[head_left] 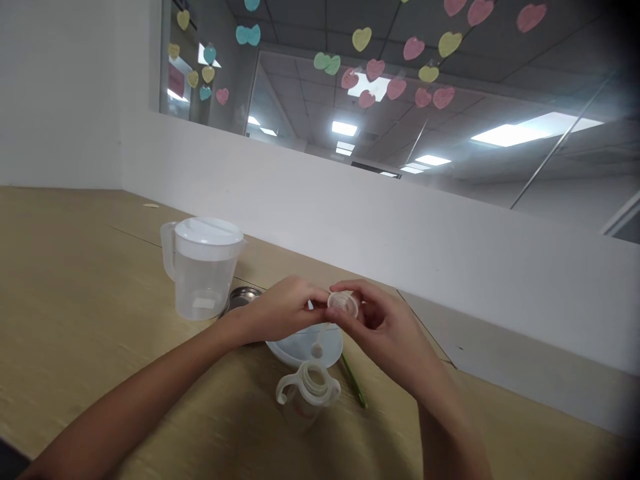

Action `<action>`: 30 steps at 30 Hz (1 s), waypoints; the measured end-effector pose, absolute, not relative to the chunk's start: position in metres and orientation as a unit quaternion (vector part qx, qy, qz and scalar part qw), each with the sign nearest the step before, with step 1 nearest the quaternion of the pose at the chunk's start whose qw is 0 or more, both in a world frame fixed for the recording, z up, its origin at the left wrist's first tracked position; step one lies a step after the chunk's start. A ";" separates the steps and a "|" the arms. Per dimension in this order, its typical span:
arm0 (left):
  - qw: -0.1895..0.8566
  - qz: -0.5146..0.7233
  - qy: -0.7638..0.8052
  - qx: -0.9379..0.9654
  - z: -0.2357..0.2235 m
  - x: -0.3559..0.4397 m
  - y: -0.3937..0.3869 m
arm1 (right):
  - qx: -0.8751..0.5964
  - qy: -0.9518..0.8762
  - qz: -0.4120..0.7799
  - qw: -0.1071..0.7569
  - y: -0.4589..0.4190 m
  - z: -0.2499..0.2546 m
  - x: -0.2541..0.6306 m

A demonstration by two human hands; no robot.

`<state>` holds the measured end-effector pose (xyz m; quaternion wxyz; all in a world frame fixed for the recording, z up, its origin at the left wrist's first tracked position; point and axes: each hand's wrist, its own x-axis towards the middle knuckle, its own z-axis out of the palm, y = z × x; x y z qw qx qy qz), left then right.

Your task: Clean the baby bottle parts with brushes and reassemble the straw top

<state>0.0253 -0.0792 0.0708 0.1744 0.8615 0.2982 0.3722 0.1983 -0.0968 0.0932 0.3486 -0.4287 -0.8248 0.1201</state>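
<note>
Above the table, a round translucent bottle cap (343, 304) is held up with its ring-shaped opening facing me. My right hand (383, 320) grips its rim between thumb and fingers. From the other side, my left hand (280, 308) is closed in a pinch at the cap's left edge; a small whitish bit shows between its fingers. A thin pale straw (324, 332) with a rounded end hangs below the fingertips. Under the hands stands a small uncapped bottle (313, 383) with two side handles. Behind it lies a pale bluish plate (295, 347), partly hidden by my left hand.
A lidded clear pitcher (205, 273) stands to the left, beside a round metal container (244, 294) partly covered by my left hand. A green stick-like item (356, 383) lies right of the bottle. A white wall (310, 207) with a window rises behind the table.
</note>
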 end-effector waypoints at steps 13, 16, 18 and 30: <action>0.264 0.124 0.360 0.886 0.064 0.019 -0.076 | -0.477 -0.825 0.054 0.298 -0.105 0.099 0.205; 0.259 0.022 0.355 0.898 0.054 0.021 -0.074 | -0.486 -0.824 0.043 0.287 -0.106 0.099 0.207; 0.259 0.000 0.334 0.906 0.047 0.025 -0.071 | -0.492 -0.830 0.044 0.260 -0.105 0.098 0.206; 0.312 0.041 0.306 0.898 0.031 0.028 -0.056 | -0.508 -0.839 0.035 0.194 -0.098 0.090 0.197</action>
